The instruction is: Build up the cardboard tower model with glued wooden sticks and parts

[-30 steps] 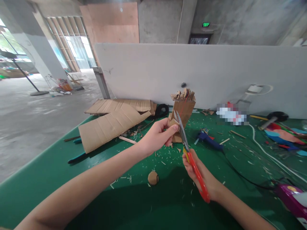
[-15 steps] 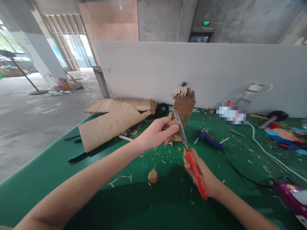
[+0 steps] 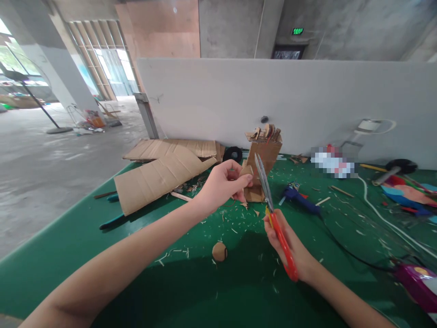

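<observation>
Between thumb and fingers, my left hand (image 3: pixel 228 183) pinches a small piece of cardboard (image 3: pixel 246 171). My right hand (image 3: pixel 285 239) is wrapped around the red handles of a pair of scissors (image 3: pixel 265 184), whose blades point up and away, just right of the piece and apart from it. Behind them stands an upright cardboard construction (image 3: pixel 265 155) with several curved cardboard strips at its top. A round cardboard disc (image 3: pixel 219 251) with a dark mark at its edge lies on the green table (image 3: pixel 191 291) nearer to me.
Cardboard sheets (image 3: pixel 164 180) lie at the left, over teal-handled tools (image 3: pixel 112 222). A blue glue gun (image 3: pixel 300 200) with a black cable rests right of the scissors. A purple device (image 3: pixel 418 284) sits at the right edge; a white partition (image 3: pixel 218 100) stands behind the table.
The scissors have moved right, away from the cardboard piece, which they overlapped before. My left hand keeps its pinch on the piece. The whole view has shifted slightly.
</observation>
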A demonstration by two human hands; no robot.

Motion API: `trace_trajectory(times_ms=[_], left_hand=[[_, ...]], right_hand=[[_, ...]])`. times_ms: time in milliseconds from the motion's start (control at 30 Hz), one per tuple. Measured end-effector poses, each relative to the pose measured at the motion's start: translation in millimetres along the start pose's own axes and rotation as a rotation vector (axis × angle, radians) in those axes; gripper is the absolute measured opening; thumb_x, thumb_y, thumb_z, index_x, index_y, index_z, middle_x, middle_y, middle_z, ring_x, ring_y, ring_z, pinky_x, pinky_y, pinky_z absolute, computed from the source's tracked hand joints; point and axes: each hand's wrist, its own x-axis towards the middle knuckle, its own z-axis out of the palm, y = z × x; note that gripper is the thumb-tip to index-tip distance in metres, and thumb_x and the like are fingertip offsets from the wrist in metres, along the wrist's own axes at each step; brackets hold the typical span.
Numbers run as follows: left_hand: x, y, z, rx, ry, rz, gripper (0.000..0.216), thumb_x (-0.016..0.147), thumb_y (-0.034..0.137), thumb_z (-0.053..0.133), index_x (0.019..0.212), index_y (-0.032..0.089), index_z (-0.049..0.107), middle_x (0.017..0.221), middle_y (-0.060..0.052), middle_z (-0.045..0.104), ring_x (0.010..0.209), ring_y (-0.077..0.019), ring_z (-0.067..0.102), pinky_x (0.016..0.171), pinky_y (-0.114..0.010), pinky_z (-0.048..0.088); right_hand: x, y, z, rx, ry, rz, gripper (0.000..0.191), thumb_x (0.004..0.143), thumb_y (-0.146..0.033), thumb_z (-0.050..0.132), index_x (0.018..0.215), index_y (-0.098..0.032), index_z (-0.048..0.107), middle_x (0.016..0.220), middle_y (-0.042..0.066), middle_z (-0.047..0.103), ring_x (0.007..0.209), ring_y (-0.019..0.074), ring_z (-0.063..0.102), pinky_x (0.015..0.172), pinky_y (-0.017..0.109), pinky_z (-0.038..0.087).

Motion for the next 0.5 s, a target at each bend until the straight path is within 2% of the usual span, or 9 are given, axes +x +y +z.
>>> trace_trajectory(times_ms=[167, 300, 500], left_hand=[[-0.6, -1.5, 0.8, -0.018, 0.049, 0.07, 0.017, 0.081, 0.03, 0.06, 0.079, 0.016, 0.051, 0.057, 0.004, 0.054, 0.043, -0.0041, 0.05, 0.041, -0.016, 0.038], [-1.7, -1.1, 2.1, -0.041, -0.007, 0.016, 0.021, 0.086, 0.033, 0.054, 0.079, 0.013, 0.056, 0.056, 0.001, 0.056, 0.049, -0.0058, 0.054, 0.046, -0.017, 0.042], [-1.4, -0.7, 3.1, 0.026, -0.047, -0.035, 0.023, 0.087, 0.034, 0.052, 0.079, 0.013, 0.057, 0.082, -0.004, 0.063, 0.058, -0.0068, 0.06, 0.047, -0.017, 0.043]], right_hand=[[-2.0, -2.9, -5.5, -0.002, -0.104, 0.035, 0.028, 0.087, -0.054, 0.04, 0.093, -0.027, 0.036, 0.08, 0.0, 0.04, 0.067, 0.0134, 0.046, 0.054, 0.024, 0.046], [0.2, -12.7, -4.7, -0.037, -0.073, 0.047, 0.029, 0.086, -0.053, 0.043, 0.093, -0.026, 0.039, 0.079, 0.0, 0.041, 0.066, 0.0146, 0.047, 0.056, 0.027, 0.048], [3.3, -28.1, -0.7, -0.031, -0.033, 0.052, 0.023, 0.085, -0.046, 0.048, 0.088, -0.024, 0.041, 0.072, -0.001, 0.041, 0.056, 0.0134, 0.042, 0.049, 0.03, 0.045]])
